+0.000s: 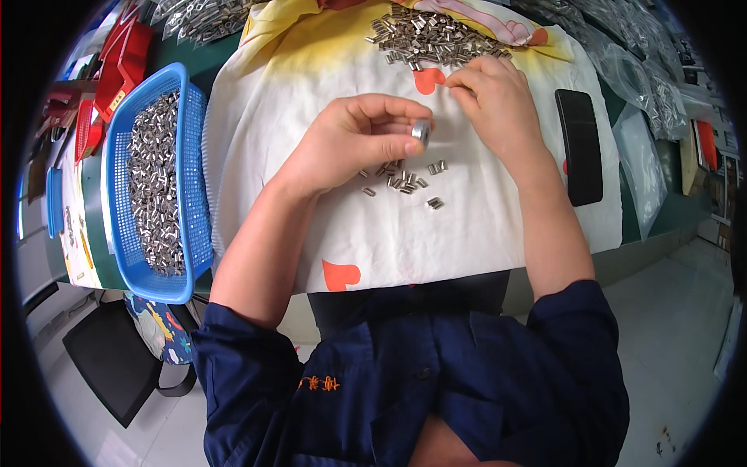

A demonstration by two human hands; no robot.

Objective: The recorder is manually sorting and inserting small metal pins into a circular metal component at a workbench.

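Note:
My left hand (358,140) is closed round a short metal cylinder with a hole in its end (421,133), held between thumb and fingers above the cloth. Under it lies a small scatter of metal sleeves (405,182). My right hand (490,97) is up by the near edge of a large heap of metal sleeves (436,39). Its thumb and forefinger are pinched together; whatever sits between them, if anything, is too small to make out. Both hands are over a white cloth (482,226) printed with orange hearts.
A blue plastic basket (194,179) full of small metal sleeves stands left of the cloth. On the right lies a black phone (578,148). Clear plastic bags (661,101) of metal parts line the far right. Red bins (124,66) stand at the far left, a black chair (113,362) below.

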